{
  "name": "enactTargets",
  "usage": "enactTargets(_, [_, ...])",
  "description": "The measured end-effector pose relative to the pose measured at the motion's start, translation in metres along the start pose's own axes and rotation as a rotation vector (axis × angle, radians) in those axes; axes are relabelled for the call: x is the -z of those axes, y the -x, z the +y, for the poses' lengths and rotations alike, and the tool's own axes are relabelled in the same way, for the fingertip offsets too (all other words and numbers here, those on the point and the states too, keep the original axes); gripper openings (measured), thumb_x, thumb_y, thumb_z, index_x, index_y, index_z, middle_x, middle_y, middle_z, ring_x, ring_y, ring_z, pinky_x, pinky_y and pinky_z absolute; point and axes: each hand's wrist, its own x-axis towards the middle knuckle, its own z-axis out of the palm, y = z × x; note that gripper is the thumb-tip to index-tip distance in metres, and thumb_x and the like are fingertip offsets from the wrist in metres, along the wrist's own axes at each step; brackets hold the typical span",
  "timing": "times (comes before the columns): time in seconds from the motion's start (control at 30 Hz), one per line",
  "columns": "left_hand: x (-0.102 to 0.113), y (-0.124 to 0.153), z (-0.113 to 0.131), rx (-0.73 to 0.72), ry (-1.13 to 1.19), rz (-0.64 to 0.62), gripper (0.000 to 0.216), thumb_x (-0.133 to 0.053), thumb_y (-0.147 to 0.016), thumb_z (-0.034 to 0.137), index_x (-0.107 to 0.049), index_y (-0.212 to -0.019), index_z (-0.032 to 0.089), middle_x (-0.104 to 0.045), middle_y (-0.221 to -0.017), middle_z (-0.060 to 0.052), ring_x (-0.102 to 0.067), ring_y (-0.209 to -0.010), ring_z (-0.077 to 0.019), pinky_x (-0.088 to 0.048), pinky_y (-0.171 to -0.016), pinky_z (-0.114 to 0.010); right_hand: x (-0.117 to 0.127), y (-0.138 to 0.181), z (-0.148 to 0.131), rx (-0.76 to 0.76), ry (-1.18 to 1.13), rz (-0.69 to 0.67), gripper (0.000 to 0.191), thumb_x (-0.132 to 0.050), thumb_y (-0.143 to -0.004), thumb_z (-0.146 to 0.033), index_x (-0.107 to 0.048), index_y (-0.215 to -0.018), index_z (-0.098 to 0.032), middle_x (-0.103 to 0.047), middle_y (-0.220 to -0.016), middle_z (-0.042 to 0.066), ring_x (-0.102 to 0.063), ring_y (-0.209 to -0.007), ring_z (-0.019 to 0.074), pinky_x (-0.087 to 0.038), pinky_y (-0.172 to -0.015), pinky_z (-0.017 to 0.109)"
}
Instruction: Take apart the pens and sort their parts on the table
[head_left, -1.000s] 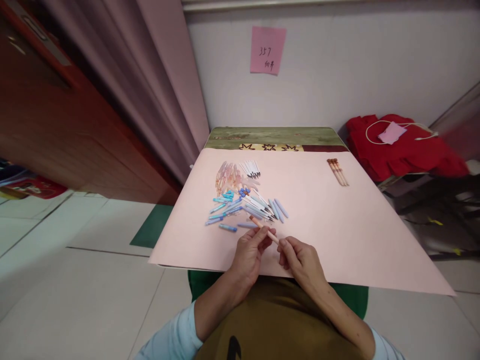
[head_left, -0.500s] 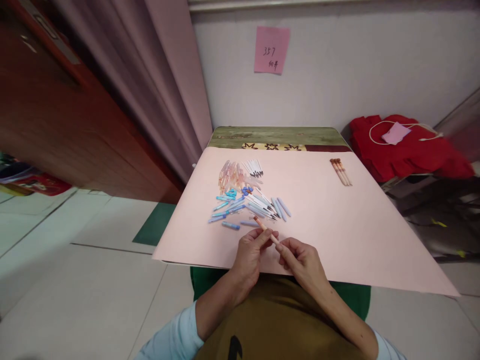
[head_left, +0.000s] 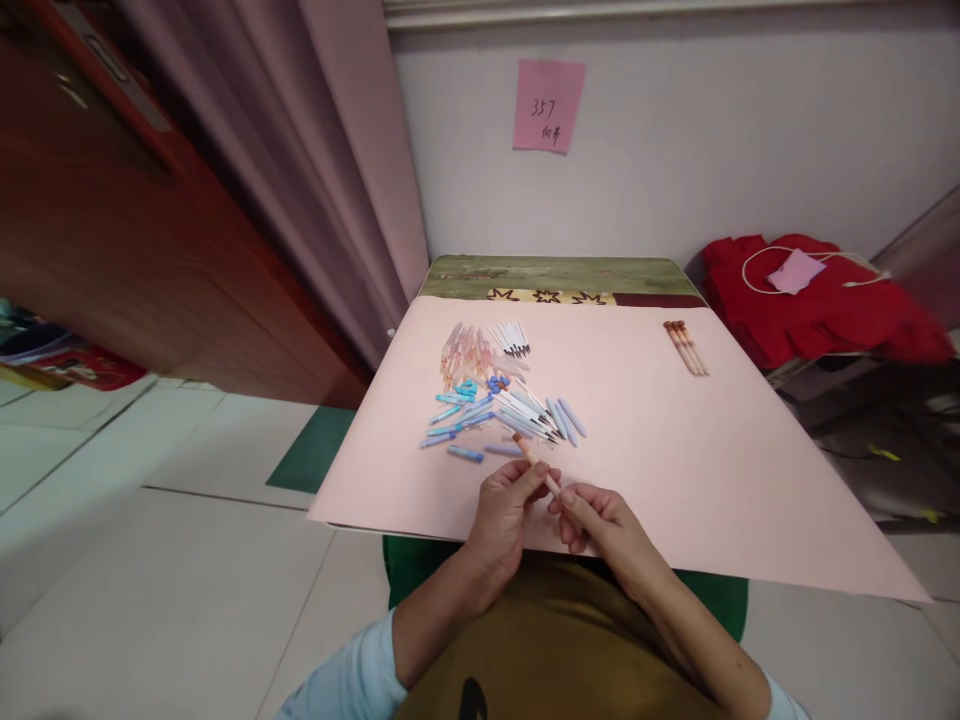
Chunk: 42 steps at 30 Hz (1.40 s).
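Observation:
Between my two hands, over the table's near edge, is a pen (head_left: 528, 452) with a brown end and a pale barrel. My left hand (head_left: 506, 505) pinches its middle, while my right hand (head_left: 600, 515) has its fingers closed around the lower end. Just beyond lie blue pen parts (head_left: 459, 428), white refills with dark tips (head_left: 529, 412) and pale blue barrels (head_left: 566, 420). Farther back are a heap of pinkish clear pen parts (head_left: 466, 355) and a bunch of white refills (head_left: 510, 338). Several brown-topped pens (head_left: 685, 348) lie side by side at the right.
Pale pink paper (head_left: 637, 450) covers most of the table. A pink note (head_left: 549, 106) is stuck on the wall behind. Red cloth (head_left: 840, 320) with a white cable lies to the right. A purple curtain (head_left: 360, 150) and a brown door (head_left: 150, 250) stand at the left.
My right hand's fingers have shifted slightly on the pen's lower end. The whole view has moved a little; the parts on the table look the same.

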Motion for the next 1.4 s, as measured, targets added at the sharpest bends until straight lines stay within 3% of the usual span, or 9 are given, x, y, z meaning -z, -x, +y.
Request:
enactTargets(0.23, [0.002,-0.006,-0.002,-0.119,-0.091,0.111,0.029,-0.087,-0.06,0.035,-0.073,-0.072,0.014,-0.07,-0.074,-0.005,-0.062,-0.073,-0.0146,-0.047,-0.077,-0.029,0.005,-0.01,0.009,0.224,0.391,0.177,0.041,-0.063,-0.083,-0.057,-0.068,-0.092,-0.017,-0.059,-0.067,-0.001,-0.048,-0.057,0.0117,-0.037,-0.052,0.022])
enactTargets(0.47, [0.009,-0.013,-0.002,-0.168,-0.139,0.134,0.03,-0.085,-0.061,0.034,-0.072,-0.079,0.013,-0.069,-0.076,-0.004,-0.06,-0.068,-0.0125,-0.046,-0.069,-0.026,0.002,-0.019,0.012,0.294,0.431,0.195,0.039,-0.061,-0.085,-0.055,-0.07,-0.089,-0.017,-0.063,-0.067,0.001,-0.049,-0.056,0.0116,-0.038,-0.049,0.022])
enactTargets(0.6, [0.022,-0.027,0.019,-0.336,-0.206,0.17,0.031,-0.081,-0.067,0.034,-0.07,-0.09,0.017,-0.071,-0.089,-0.004,-0.061,-0.074,-0.0132,-0.047,-0.072,-0.027,0.02,-0.024,0.007,0.341,0.465,0.369,0.038,-0.061,-0.086,-0.052,-0.071,-0.091,-0.017,-0.063,-0.067,0.001,-0.051,-0.056,0.0122,-0.039,-0.049,0.022])
enactTargets(0.73, [0.044,-0.063,0.056,-0.61,-0.652,0.27,0.013,-0.073,-0.072,0.029,-0.068,-0.078,0.019,-0.063,-0.073,0.0,-0.056,-0.071,-0.0144,-0.044,-0.072,-0.028,0.048,-0.035,0.005,0.462,0.567,0.611,0.035,-0.063,-0.085,-0.05,-0.073,-0.094,-0.019,-0.071,-0.084,0.005,-0.062,-0.071,0.017,-0.05,-0.064,0.027])
enactTargets(0.8, [0.049,-0.083,0.072,-0.704,-0.973,0.325,0.004,-0.069,-0.074,0.023,-0.067,-0.072,0.02,-0.06,-0.074,0.0,-0.053,-0.07,-0.0147,-0.043,-0.075,-0.029,0.057,-0.041,0.008,0.508,0.558,0.673,0.034,-0.063,-0.085,-0.05,-0.074,-0.093,-0.019,-0.073,-0.089,0.007,-0.064,-0.073,0.0184,-0.052,-0.069,0.03])
enactTargets(0.9, [0.045,-0.111,0.088,-0.767,-1.302,0.286,0.006,-0.064,-0.076,0.018,-0.067,-0.072,0.02,-0.064,-0.084,-0.004,-0.057,-0.082,-0.018,-0.043,-0.082,-0.03,0.063,-0.047,0.015,0.499,0.487,0.701,0.036,-0.063,-0.084,-0.05,-0.074,-0.095,-0.017,-0.074,-0.088,0.008,-0.064,-0.071,0.0184,-0.053,-0.067,0.03])
enactTargets(1.0, [0.03,-0.132,0.093,-0.752,-1.541,0.257,0.006,-0.064,-0.078,0.021,-0.07,-0.076,0.02,-0.066,-0.09,-0.007,-0.058,-0.094,-0.0215,-0.041,-0.088,-0.032,0.064,-0.048,0.019,0.481,0.478,0.693,0.036,-0.064,-0.084,-0.049,-0.074,-0.097,-0.017,-0.074,-0.087,0.007,-0.064,-0.07,0.0181,-0.052,-0.066,0.03])
enactTargets(1.13, [0.012,-0.149,0.092,-0.617,-1.814,0.274,0.012,-0.065,-0.08,0.028,-0.072,-0.081,0.019,-0.069,-0.096,-0.01,-0.059,-0.098,-0.0243,-0.04,-0.088,-0.034,0.066,-0.045,0.019,0.485,0.51,0.668,0.035,-0.064,-0.085,-0.049,-0.074,-0.096,-0.018,-0.074,-0.086,0.007,-0.064,-0.07,0.0181,-0.053,-0.067,0.03])
enactTargets(1.4, [0.0,-0.161,0.09,-0.506,-1.942,0.316,0.017,-0.064,-0.075,0.026,-0.075,-0.079,0.015,-0.071,-0.097,-0.018,-0.061,-0.103,-0.0334,-0.042,-0.085,-0.04,0.066,-0.046,0.018,0.505,0.51,0.666,0.032,-0.063,-0.086,-0.047,-0.074,-0.094,-0.017,-0.072,-0.08,0.005,-0.061,-0.064,0.016,-0.05,-0.061,0.027])
